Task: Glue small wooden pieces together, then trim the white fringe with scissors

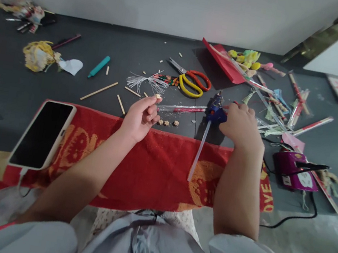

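My left grip point(139, 118), raised over the front of a dark counter point(120, 47), pinches a small pale piece point(158, 96) between thumb and fingertips; the other fingers curl loosely beneath. My right grip point(243, 124) is closed on a blue glue gun point(216, 110), its handle hidden by my fingers. The gun's nozzle points away from me, and a cloudy glue stick point(199, 151) juts from its back, over a red towel point(148, 170) along the counter's near edge.

Between my hands lies a clear wrapped strip point(188, 109) with red inside. Just in front of it sit three knobbly tan clusters point(166, 123) in a row. Beyond my left grip is a spray of white threads point(147, 82); to its right are scissors point(192, 81) with one orange and one yellow handle loop, blades spread slightly.

At left, a phone point(42, 135) lies face up on the towel, a cable plugged in, with a teal marker point(99, 66) farther back. To the right of my right arm stands a purple box point(294, 171) with a black cord.
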`<state>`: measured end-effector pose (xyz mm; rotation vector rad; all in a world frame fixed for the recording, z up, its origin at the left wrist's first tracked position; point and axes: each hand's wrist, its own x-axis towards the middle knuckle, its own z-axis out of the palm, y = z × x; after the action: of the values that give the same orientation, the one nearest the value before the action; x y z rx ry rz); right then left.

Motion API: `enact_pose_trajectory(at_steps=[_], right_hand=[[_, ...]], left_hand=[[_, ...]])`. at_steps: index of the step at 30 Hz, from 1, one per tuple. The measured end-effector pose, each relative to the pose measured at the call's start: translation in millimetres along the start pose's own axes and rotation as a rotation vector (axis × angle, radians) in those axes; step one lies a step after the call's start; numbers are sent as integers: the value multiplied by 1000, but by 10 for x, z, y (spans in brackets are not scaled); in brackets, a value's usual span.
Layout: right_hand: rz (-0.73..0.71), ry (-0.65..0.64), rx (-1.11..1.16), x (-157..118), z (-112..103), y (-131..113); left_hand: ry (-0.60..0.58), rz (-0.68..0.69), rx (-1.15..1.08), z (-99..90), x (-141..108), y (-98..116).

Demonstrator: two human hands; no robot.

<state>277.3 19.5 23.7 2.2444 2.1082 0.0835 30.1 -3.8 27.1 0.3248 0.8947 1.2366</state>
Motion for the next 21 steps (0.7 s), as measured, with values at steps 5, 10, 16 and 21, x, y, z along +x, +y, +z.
enact_pose_trajectory(at_steps=[5,10,16,21], right_hand=[[-26,144,66,67,-145,-157],[-138,113,98,290,-247,-434],[-252,72,119,600,-189,-859],[-322,57,50,784,-147,-1075]], left_hand=[[-6,-4,-47,-17,9,-1],[-21,3,-87,-54,43,-6],[-29,28,-100,-93,72,-31],[-57,51,-86,-108,87,-75]])
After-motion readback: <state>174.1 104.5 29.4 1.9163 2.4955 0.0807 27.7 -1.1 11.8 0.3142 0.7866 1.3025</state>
